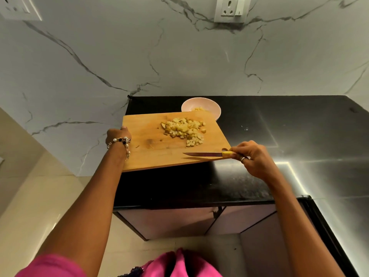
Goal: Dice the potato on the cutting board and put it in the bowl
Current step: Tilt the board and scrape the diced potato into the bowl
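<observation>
A wooden cutting board (151,144) is lifted off the black counter and tilted, its far edge over the pale pink bowl (214,109). My left hand (117,136) grips the board's left edge. A heap of diced potato (184,129) lies on the board's far right part. A few potato pieces (198,109) lie inside the bowl. My right hand (249,156) holds a knife (203,154) by its yellow handle, the blade lying flat across the board's near right part and pointing left.
The black counter (259,136) runs to the right and ends at a marble wall behind the bowl. A wall socket (232,9) sits high on the wall. Cabinet doors (179,220) lie below the counter's front edge.
</observation>
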A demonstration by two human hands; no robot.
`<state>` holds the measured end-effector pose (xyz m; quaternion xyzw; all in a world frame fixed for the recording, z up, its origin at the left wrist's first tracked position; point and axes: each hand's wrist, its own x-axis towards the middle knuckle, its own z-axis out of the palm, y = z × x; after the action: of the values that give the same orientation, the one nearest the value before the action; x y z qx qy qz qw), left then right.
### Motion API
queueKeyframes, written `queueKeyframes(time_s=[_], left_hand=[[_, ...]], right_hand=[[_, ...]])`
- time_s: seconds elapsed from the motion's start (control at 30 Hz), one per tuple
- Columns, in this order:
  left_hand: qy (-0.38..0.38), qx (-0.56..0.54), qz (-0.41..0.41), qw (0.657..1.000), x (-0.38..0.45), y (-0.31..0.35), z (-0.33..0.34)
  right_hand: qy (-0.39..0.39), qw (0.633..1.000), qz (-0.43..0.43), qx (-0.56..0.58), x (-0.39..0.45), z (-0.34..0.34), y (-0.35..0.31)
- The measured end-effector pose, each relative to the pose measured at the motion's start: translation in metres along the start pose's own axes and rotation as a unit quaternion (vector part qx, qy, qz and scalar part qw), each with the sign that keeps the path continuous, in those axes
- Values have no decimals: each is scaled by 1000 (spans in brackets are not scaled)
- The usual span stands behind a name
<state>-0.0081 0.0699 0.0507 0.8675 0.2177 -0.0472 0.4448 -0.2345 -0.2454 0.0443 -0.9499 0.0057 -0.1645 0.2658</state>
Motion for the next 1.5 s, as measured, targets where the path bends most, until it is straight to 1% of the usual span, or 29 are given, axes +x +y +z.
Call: queueKeyframes(time_s=[0.2, 0.47, 0.67, 0.8, 1.0, 1.17, 1.3, 1.43, 1.5], left_hand=[[-32, -21, -13, 999, 17, -6, -10], [-60, -17, 6, 998, 32, 2, 1], [-83, -13, 28, 996, 40, 13, 16], [-75, -2, 54, 996, 40, 22, 27], [-54, 2, 53, 997, 52, 37, 49], [-47, 8, 52, 997, 62, 44, 65], [-24, -11, 36, 999, 63, 50, 71], [2, -8, 18, 1000, 67, 49, 69], [9, -1, 11, 1000, 69, 48, 67]], right_hand=[[18, 999, 25, -33, 22, 13, -6], [3, 997, 57, -53, 54, 26, -8], [54, 993, 83, -62, 54, 36, -3], [68, 991, 94, -63, 62, 44, 6], [73, 991, 87, -69, 95, 42, 31], [42, 994, 82, -58, 121, 34, 51], [26, 998, 49, -27, 129, 19, 65], [3, 999, 21, -45, 125, 20, 84], [8, 999, 21, -45, 124, 24, 92]])
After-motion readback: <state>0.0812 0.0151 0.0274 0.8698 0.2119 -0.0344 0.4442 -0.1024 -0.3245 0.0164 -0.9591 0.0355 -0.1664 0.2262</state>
